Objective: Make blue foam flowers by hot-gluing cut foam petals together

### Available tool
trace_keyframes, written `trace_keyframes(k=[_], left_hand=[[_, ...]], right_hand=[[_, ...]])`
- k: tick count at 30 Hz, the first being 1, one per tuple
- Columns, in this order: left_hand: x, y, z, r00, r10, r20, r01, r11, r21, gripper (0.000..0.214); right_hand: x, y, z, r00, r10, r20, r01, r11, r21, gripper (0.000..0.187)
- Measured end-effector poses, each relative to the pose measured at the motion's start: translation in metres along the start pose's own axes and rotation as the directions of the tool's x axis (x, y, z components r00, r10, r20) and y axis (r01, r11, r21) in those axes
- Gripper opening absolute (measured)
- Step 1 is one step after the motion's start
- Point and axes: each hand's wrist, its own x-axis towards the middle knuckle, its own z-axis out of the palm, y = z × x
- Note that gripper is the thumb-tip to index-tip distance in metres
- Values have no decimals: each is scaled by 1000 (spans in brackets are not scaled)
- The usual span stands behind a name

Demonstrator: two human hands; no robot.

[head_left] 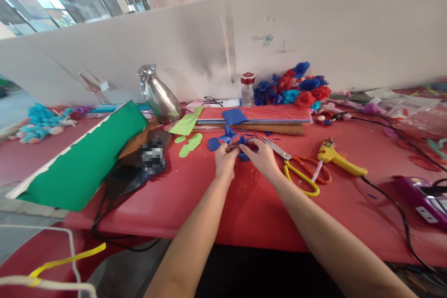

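My left hand (225, 159) and my right hand (261, 157) meet over the red table (216, 205), fingers pinched together on a small blue foam piece (243, 154) between them. More blue foam cut-outs (223, 138) lie just beyond my fingers. A blue foam square (233, 116) rests on a stack of coloured sheets (258, 118) behind. Yellow-and-orange scissors (300, 170) lie right of my right hand.
A yellow glue gun (340, 157) with a black cord lies to the right, a purple device (421, 195) beyond it. Finished foam flowers (293, 87), a jar (247, 87) and a metal jug (159, 95) stand by the white partition. Green sheet (87, 158) and light-green scraps (188, 137) lie left.
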Motion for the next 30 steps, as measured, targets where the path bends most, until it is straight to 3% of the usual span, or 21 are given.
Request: trace_keyframes(k=[5, 13, 17, 21, 24, 26, 30], left_hand=[[-3, 2, 0, 998, -45, 46, 46, 999, -21, 31], [2, -2, -1, 1000, -19, -3, 19, 1000, -24, 30], [7, -5, -5, 996, 27, -87, -27, 1000, 2, 24], [11, -7, -8, 990, 27, -139, -23, 999, 30, 21], [13, -9, -9, 987, 22, -158, -13, 998, 58, 18], [13, -9, -9, 985, 34, -171, -19, 996, 92, 19], [12, -7, -9, 971, 123, -207, -80, 975, 206, 28]], right_hand=[[2, 6, 6, 990, 110, 91, -131, 952, 275, 38], [6, 5, 1, 981, 184, 57, -192, 893, 408, 43], [14, 7, -10, 961, 244, -134, -164, 885, 436, 41], [21, 7, -23, 886, 279, -369, -69, 869, 490, 39], [22, 4, -28, 850, 282, -446, -7, 851, 525, 37], [21, 3, -27, 873, 278, -401, -31, 852, 522, 34], [17, 4, -20, 955, 260, -142, -161, 859, 486, 33]])
